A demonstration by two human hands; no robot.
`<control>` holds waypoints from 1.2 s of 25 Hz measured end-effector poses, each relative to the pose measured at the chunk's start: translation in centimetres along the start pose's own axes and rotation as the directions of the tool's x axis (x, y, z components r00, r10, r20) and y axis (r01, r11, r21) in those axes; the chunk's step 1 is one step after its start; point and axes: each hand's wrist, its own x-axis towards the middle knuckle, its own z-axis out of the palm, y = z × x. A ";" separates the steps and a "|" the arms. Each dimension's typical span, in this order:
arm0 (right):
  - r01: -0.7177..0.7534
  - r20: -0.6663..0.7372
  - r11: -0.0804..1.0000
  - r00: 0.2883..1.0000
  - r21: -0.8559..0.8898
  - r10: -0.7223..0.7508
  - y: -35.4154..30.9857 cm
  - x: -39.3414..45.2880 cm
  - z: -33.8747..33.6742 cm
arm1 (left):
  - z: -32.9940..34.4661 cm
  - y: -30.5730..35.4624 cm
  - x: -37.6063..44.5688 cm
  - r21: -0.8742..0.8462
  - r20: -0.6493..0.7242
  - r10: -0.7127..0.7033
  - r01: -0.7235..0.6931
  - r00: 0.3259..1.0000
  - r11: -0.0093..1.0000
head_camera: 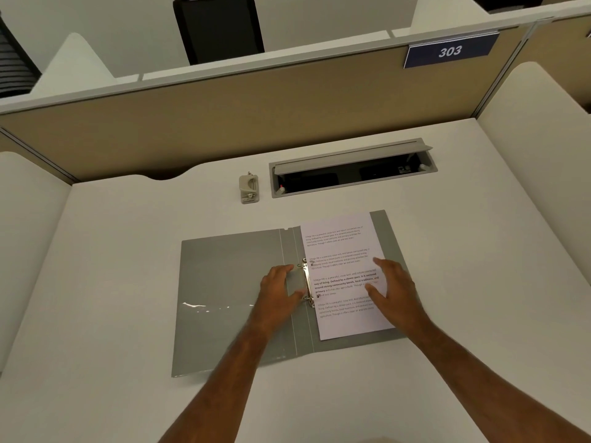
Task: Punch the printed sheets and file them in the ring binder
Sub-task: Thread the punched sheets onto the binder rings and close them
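Head view: printed sheets (343, 273) lie in the open ring binder (230, 298) on the counter (112, 251).
Left hand (279, 290), fingers relaxed, touches the binder's ring mechanism (307, 281); right hand (393, 286) rests spread on the sheets; hole punch (249, 188) stands beyond the binder.

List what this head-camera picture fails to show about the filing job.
- Whether the silver ring mechanism is latched: too small, partly behind the left hand.
- How many white printed sheets are stacked: seen from above.
- Contents of the grey desk cable tray: dark.
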 end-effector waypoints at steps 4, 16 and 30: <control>0.093 0.328 0.994 0.939 0.056 -0.107 -2.2 0.7 1.6 | -1.6 -0.7 0.7 0.220 0.130 0.088 -0.115 0.988 0.969; 0.213 0.563 0.976 0.812 -0.047 -0.150 -5.1 5.9 4.2 | -2.0 -0.8 3.0 0.331 0.343 0.070 -0.190 0.937 0.924; 0.257 0.529 0.965 0.826 -0.044 -0.196 -4.5 6.0 5.0 | -0.9 -0.9 3.7 0.282 0.316 0.037 -0.131 0.948 0.951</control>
